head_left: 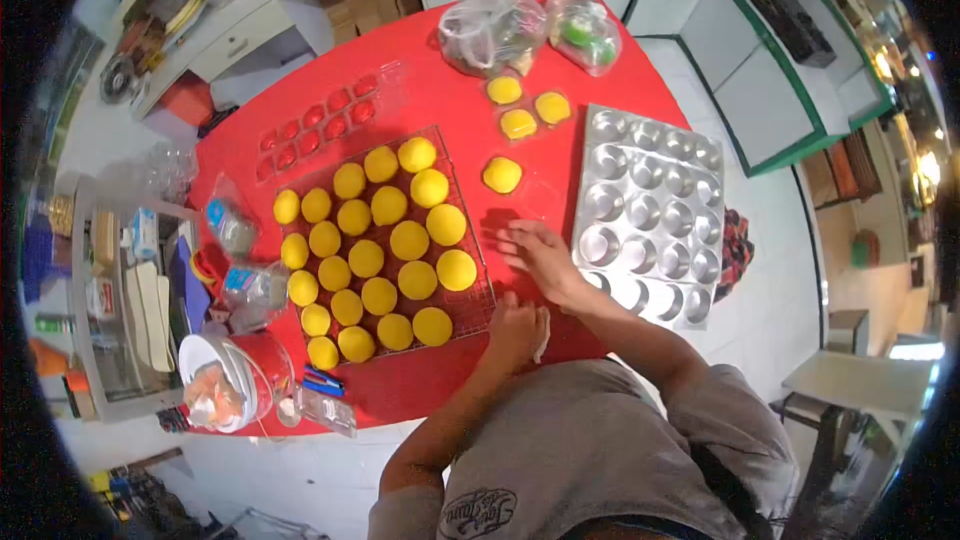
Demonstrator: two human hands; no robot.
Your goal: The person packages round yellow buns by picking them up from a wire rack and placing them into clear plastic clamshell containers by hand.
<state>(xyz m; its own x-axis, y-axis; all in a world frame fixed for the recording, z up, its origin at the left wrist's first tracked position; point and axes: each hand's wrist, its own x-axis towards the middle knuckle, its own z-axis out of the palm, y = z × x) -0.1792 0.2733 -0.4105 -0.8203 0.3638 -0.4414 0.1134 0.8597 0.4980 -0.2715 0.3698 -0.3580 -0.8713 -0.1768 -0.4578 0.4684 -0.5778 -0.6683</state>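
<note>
The left hand (515, 330) I watch curls by a crumpled whitish scrap (542, 334), its grip unclear; the loosely spread right hand (540, 255) holds nothing, with round yellow cakes (409, 240) on a metal wire rack (471, 321) at its nine o'clock and a silver metal muffin tray (627, 167) at two.

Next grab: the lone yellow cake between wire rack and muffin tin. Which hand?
Right, likely. The right hand is nearer that yellow cake, fingers extended. The left hand is farther back, beside the near right corner of the wire rack, with something white, unidentifiable, against it.
</note>
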